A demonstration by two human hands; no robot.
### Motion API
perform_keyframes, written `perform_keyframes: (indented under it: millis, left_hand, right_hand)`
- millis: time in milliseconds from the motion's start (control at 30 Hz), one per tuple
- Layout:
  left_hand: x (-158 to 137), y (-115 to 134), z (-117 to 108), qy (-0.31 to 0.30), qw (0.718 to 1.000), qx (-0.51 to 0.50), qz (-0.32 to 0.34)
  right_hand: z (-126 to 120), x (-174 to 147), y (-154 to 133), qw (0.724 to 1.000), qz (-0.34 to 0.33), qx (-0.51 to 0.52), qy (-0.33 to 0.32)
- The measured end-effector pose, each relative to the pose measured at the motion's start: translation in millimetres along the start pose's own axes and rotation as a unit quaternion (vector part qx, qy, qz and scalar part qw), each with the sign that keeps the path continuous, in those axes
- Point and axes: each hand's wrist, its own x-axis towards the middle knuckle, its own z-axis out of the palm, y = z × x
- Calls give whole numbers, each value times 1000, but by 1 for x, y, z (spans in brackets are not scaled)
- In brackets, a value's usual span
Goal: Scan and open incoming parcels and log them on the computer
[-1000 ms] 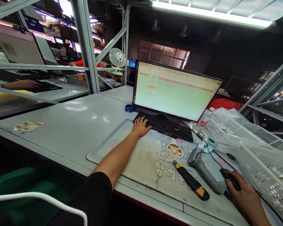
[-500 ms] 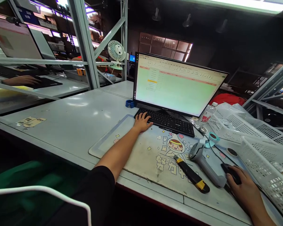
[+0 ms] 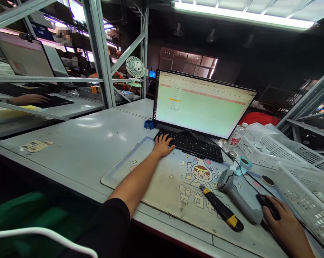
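Observation:
My left hand lies with spread fingers on the left end of a black keyboard. Behind the keyboard stands a monitor showing a green spreadsheet. At the right, my right hand is curled over a black computer mouse. Left of that hand, a grey barcode scanner rests on the desk mat. Beside the scanner lies a black-and-yellow utility knife, its tip pointing toward the monitor.
White perforated baskets line the right side, with a plastic bottle behind. A light-blue tape roll and a blue tape roll sit on the desk. Across the metal frame, another person's hand rests by a black mat.
The camera view has tilted slightly upward, so the desk sits lower in the picture. Both hands stay in place, the left on the keyboard and the right on the computer mouse.

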Motion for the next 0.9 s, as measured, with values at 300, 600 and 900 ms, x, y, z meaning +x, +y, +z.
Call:
perform_keyframes:
  millis: [300, 600, 900]
  left_hand:
    - [-1, -2, -1, -5, 1000, -3, 0]
    - [0, -3, 1, 0, 1000, -6, 2]
    - [0, -3, 1, 2, 1000, -16, 4]
  right_hand:
    - [1, 2, 4, 1000, -3, 22, 4]
    - [2, -1, 4, 1000, -12, 20, 7]
    - [2, 1, 2, 999, 12, 34, -6]
